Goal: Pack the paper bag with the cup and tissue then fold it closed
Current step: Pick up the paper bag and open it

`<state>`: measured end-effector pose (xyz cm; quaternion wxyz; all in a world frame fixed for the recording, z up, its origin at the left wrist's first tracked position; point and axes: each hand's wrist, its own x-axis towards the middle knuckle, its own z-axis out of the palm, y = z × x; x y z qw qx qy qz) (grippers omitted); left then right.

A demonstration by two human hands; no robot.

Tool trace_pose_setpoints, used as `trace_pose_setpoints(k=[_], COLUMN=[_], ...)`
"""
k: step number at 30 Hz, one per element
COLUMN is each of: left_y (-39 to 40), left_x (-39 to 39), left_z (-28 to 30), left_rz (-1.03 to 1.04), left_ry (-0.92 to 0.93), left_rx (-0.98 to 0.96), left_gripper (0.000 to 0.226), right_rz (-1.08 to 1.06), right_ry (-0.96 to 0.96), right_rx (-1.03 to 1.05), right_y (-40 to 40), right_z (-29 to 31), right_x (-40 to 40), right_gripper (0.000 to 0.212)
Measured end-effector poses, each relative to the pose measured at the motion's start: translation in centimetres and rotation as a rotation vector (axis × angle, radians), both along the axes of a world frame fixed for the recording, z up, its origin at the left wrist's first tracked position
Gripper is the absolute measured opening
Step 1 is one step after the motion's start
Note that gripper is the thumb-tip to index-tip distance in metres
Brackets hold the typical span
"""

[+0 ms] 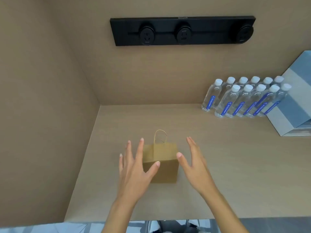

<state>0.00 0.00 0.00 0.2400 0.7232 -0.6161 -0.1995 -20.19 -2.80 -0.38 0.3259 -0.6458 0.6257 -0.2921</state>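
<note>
While both hands flanked it, the paper bag [160, 163] stood upright mid-counter [218, 165], top folded over, handle [160, 136] pointing away from the person. Left hand [134, 172], fingers spread & holding nothing, overlapped the bag's left edge, thumb across its front; contact looked likely, not certain. Right hand [196, 163], also spread & empty, sat just beside the right edge, thumb tip at the fold corner. Left seemed nearer. No cup or tissue visible, prob. inside already. Water bottles [244, 98] & a grey-blue box [296, 105] stood well apart at far right, nothing in the way.
</note>
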Motion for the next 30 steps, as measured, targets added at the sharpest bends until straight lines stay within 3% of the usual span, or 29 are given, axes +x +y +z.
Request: trace_pose_setpoints(k=[5, 12, 16, 24, 30], left_y=[-0.9, -1.6, -2.3, -2.5, -0.8], left_x=[-0.4, -0.7, -0.8, -2.7, -3.9], left_z=[-0.4, -0.6, -0.8, -0.1, 0.5], left_rz=[0.055, 0.149, 0.192, 0.201, 0.206], left_ry=[0.298, 0.581, 0.537, 0.258, 0.302], left_rx=[0.116, 0.082, 0.055, -0.063, -0.029], left_gripper=[0.087, 0.078, 0.086, 0.073, 0.076], right_rz=[-0.191, -0.094, -0.033, 0.077, 0.143], right_ry=[-0.425, -0.870, -0.997, -0.944, -1.019], right_rx=[0.289, 0.354, 0.298, 0.252, 0.302], right_y=[-1.8, -2.3, -2.3, -0.7, -0.4], right_z=[-1.1, -0.5, -0.2, 0.2, 1.0], right_x=[0.3, 0.9, 0.4, 0.1, 0.2], right_gripper=[0.036, 0.041, 0.036, 0.044, 0.032])
